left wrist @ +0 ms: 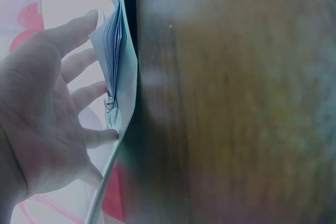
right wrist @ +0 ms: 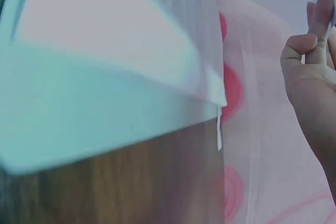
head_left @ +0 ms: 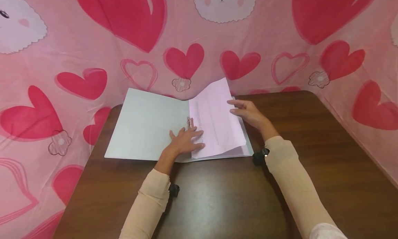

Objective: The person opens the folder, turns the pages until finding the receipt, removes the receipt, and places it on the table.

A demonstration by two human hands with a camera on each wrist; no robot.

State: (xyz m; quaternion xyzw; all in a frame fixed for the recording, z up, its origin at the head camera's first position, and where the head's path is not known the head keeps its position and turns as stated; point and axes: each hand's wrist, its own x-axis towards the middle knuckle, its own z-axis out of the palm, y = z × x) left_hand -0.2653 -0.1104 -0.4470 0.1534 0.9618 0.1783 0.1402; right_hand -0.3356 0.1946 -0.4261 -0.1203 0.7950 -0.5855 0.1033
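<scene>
A pale blue-green folder (head_left: 143, 125) lies spread wide on the table. Printed paper sheets (head_left: 214, 118) are bound in it by a metal clip (head_left: 188, 122) along the spine. The top sheet bows upward, its far right corner raised. Over the spine, my left hand (head_left: 183, 142) rests with fingers spread, fingertips on the sheet's bound edge. In the left wrist view several sheets (left wrist: 111, 45) fan up from the clip beside that hand. At the sheet's outer edge my right hand (head_left: 250, 113) pinches the paper between thumb and fingers. Its far fingers are hidden.
The folder sits on a dark brown wooden table (head_left: 211, 197), near its back edge. A pink cloth with hearts (head_left: 186, 25) hangs close behind and along the sides. Each wrist carries a small black camera, such as the left one (head_left: 174, 190).
</scene>
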